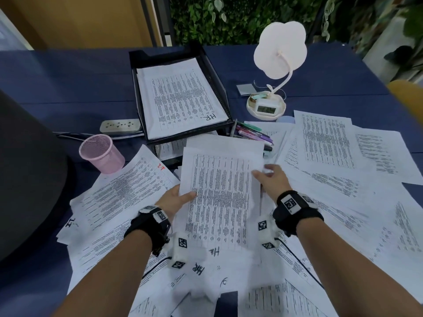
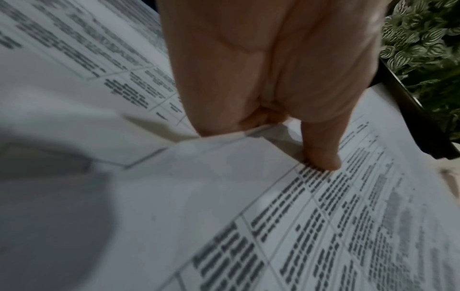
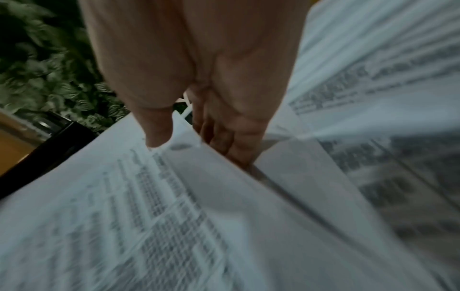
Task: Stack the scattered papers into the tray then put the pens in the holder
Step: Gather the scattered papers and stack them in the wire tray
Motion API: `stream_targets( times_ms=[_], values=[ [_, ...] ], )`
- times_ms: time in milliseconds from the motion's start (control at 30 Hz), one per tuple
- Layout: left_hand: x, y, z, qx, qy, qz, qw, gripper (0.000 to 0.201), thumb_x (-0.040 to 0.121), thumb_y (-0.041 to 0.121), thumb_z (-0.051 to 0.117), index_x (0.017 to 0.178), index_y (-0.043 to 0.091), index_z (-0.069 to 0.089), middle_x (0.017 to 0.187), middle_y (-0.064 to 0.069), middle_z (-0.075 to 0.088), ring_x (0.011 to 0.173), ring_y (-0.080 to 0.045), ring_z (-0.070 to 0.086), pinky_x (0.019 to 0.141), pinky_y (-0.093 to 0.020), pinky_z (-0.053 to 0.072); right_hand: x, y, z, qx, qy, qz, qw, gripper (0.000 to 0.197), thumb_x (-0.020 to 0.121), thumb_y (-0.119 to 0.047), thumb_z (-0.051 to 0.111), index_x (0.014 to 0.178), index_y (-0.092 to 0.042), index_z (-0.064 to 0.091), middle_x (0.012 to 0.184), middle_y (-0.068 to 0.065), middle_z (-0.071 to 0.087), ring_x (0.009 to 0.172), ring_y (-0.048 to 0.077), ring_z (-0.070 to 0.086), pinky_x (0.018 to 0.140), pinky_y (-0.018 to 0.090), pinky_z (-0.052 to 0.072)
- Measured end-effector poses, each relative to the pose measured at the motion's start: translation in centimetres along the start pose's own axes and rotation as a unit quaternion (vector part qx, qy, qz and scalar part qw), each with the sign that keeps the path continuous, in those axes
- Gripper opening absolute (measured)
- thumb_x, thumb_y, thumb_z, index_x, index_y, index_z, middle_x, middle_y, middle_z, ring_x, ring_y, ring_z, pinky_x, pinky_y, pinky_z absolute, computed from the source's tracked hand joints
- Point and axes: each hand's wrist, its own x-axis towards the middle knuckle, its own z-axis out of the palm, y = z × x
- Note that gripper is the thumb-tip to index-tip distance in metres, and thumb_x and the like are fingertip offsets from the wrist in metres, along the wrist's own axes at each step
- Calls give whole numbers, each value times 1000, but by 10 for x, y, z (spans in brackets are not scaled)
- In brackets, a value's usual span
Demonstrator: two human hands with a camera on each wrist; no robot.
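At the centre of the head view, the left hand (image 1: 175,199) and the right hand (image 1: 271,179) grip a small sheaf of white printed sheets (image 1: 220,191) by its two long edges. The left wrist view shows the left thumb (image 2: 321,155) pressed on top of the sheaf, the other fingers hidden beneath it. The right wrist view, though blurred, shows the right thumb (image 3: 156,130) on top and fingers curled under the edge.

The black mesh paper tray (image 1: 212,72) stands just above the sheaf in the frame, already carrying a pile of printed pages (the top one marked "HR"). More loose white printed papers (image 1: 327,143) cover the dark blue bench (image 1: 68,76) on both sides. A cluster of coloured pens (image 1: 254,135) lies right of the tray's front corner, partly on paper. The pink mesh pen holder (image 1: 100,153) stands upright at centre left.
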Motion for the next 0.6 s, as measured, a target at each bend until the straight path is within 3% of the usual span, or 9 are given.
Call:
stream_targets(
  times_ms=[100,133,200,300,367,433,500,600],
  values=[
    [-1,1,3,-24,-33,0,999,48,87,29,66,131,13,54,126,-1,60,119,-20,54,110,-42,34,-9,11,15,34,-93,50,994,62,89,-36,62,139,-14,32,135,0,42,122,26,47,105,48,40],
    [-1,2,5,-8,-39,6,999,50,88,28,64,134,13,51,128,-1,59,120,-20,52,110,-43,34,-9,15,21,52,-99,53,992,59,89,-31,63,137,-14,34,136,2,44,122,26,47,105,47,40],
    [0,1,8,20,-16,13,1000,46,89,25,64,132,12,52,126,-3,60,119,-20,53,107,-41,36,-11,20,28,80,-71,50,993,44,89,-18,63,127,-10,41,128,9,53,112,27,53,97,40,43],
    [2,1,9,-40,9,12,999,33,89,21,64,121,18,59,119,-2,65,113,-21,59,103,-40,42,-14,24,28,118,-53,57,990,36,88,-8,64,121,-7,51,114,8,60,101,24,57,87,32,43],
    [2,1,10,-46,34,29,998,19,91,21,61,110,21,62,112,-1,67,107,-21,62,97,-35,45,-13,27,25,65,-43,42,996,28,86,-7,65,113,-5,58,111,10,65,97,25,61,85,33,48],
    [3,4,8,69,79,84,991,14,95,22,54,105,16,62,105,-2,67,103,-24,62,92,-34,47,-6,28,19,-26,0,17,1000,22,85,-7,62,107,-1,60,108,16,66,94,29,63,83,36,53],
    [4,11,2,268,116,145,945,26,96,10,44,115,15,61,114,-1,61,109,-24,56,94,-33,43,1,26,11,-89,35,11,995,32,85,-9,59,115,2,57,114,19,64,99,31,63,85,36,52],
    [11,26,-12,569,90,164,801,60,82,-3,42,135,27,45,146,0,37,127,-27,37,104,-42,33,7,26,2,-129,27,31,991,50,89,-12,56,136,-2,45,134,17,53,115,30,56,90,28,45]
  ],
)
